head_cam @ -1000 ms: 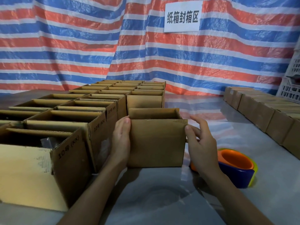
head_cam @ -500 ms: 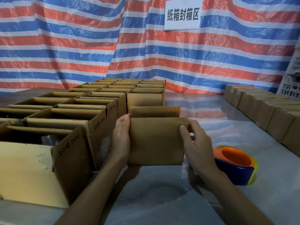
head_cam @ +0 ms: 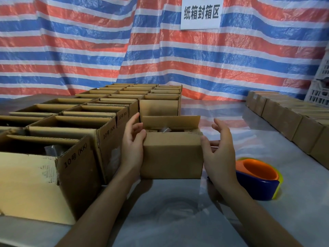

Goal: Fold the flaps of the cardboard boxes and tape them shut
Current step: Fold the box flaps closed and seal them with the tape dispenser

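- Brown cardboard box point(head_cam: 171, 155): sits on the table at the centre front, just right of the open rows; the far flap point(head_cam: 170, 122) stands upright, the near flap point(head_cam: 171, 139) is folded inward, and a clear object shows inside.
- Left hand point(head_cam: 132, 145): lies flat against the box's left side, fingers loosely extended upward, thumb resting on the near flap's left corner.
- Right hand point(head_cam: 220, 152): spread at the box's right side, thumb touching the right front corner; fingers apart and gripping nothing.
- Orange, blue and yellow tape dispenser point(head_cam: 258, 177): rests on the table just right of the right hand, untouched.
- Rows of open brown cardboard boxes point(head_cam: 71, 122): fill the left, some printed "10".
- 1 row of closed brown boxes point(head_cam: 284, 118): along the right edge.
- Grey table under clear film point(head_cam: 169, 216).
- Red, blue and white striped tarpaulin point(head_cam: 89, 50): backdrop, carrying a white paper sign point(head_cam: 201, 13).
- White plastic crate point(head_cam: 320, 86): far right.
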